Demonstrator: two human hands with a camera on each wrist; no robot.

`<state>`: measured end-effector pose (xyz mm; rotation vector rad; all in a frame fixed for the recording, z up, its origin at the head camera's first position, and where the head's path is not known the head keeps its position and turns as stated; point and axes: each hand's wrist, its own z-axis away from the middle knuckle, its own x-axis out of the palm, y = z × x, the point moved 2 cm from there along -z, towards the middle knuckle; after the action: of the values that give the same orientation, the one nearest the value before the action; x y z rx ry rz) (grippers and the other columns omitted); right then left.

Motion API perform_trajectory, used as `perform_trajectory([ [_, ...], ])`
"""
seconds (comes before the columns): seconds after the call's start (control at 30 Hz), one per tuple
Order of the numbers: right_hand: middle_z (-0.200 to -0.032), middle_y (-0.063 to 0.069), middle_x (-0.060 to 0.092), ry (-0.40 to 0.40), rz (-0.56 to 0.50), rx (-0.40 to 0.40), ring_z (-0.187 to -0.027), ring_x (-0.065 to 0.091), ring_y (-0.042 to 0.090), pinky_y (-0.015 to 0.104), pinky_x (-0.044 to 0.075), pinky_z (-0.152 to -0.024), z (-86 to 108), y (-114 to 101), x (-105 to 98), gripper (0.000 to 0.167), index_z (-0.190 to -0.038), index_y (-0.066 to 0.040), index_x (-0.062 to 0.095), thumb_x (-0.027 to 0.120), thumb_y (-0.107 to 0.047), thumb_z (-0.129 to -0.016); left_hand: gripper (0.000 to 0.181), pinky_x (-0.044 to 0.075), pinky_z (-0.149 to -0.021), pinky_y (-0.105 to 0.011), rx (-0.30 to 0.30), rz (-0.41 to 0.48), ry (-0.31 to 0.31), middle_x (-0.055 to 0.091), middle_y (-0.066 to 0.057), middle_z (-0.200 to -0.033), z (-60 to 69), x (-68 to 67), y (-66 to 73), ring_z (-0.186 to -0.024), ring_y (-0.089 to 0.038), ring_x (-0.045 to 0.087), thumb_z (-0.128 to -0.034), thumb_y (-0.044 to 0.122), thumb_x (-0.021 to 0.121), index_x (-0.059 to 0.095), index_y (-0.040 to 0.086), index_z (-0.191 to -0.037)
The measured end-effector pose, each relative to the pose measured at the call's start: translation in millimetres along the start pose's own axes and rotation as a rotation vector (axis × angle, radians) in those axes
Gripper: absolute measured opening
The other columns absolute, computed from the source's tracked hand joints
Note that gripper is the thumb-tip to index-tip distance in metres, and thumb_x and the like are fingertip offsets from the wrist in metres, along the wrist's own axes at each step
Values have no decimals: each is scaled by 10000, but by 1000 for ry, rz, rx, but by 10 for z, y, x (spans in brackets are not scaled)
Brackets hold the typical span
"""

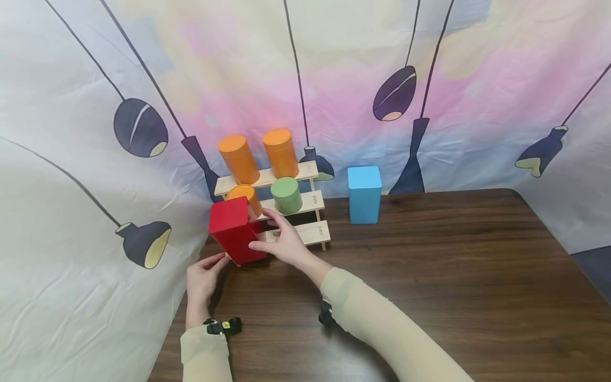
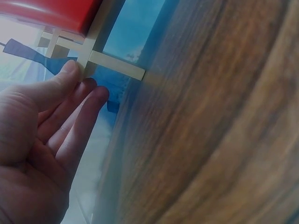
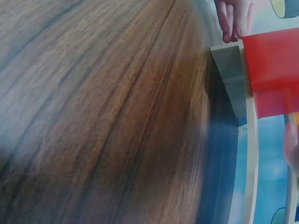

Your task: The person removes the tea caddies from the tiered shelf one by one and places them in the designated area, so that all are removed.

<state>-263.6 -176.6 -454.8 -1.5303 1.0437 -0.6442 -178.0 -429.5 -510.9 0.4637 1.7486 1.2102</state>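
A red box [image 1: 234,228] stands on the left end of the lowest tier of a three-tier wooden rack [image 1: 310,233]. My left hand [image 1: 202,281] pinches the rack's lower left end between thumb and fingertips, as the left wrist view shows with the hand [image 2: 51,121] below the red box [image 2: 56,16]. Beside the box's right side is my right hand [image 1: 286,241], its thumb and fingers spread. In the right wrist view only a bit of that hand [image 3: 292,149] shows at the edge, slightly apart from the red box [image 3: 273,60].
Two orange canisters [image 1: 239,159] stand on the top tier. On the middle tier are a shorter orange canister [image 1: 245,193], partly hidden by the red box, and a green one [image 1: 287,196]. A blue box [image 1: 365,195] stands on the dark wooden table [image 1: 429,276], right of the rack.
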Motion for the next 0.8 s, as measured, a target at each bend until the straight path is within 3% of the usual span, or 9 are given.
perform_trajectory([
  [0.3,-1599,-10,504,-15,-18,52,-1441,502,262,532,505,-1134,-52,-22,31,911,-1633,-297,422,909,-344,-865,376,462,-1055,-510,-7,3,-2,756,-216,-1227,0,3,-10,-1223,-357,626,-986,291,812,787,29,-1255],
  [0.57,-1572,-47,518,-24,-61,97,-1400,533,194,346,590,-1015,-93,-78,58,897,-1622,-363,434,916,-327,-866,385,464,-1071,-541,-26,3,-5,749,-220,-1244,13,6,-7,-1238,-369,618,-988,295,808,782,30,-1266],
  [0.8,-1556,-67,532,-40,-57,92,-1365,554,156,291,595,-976,-129,-109,70,901,-1618,-375,441,921,-317,-857,396,469,-1054,-527,-23,0,-4,752,-212,-1243,-2,-1,-13,-1215,-358,626,-987,315,809,783,36,-1267],
])
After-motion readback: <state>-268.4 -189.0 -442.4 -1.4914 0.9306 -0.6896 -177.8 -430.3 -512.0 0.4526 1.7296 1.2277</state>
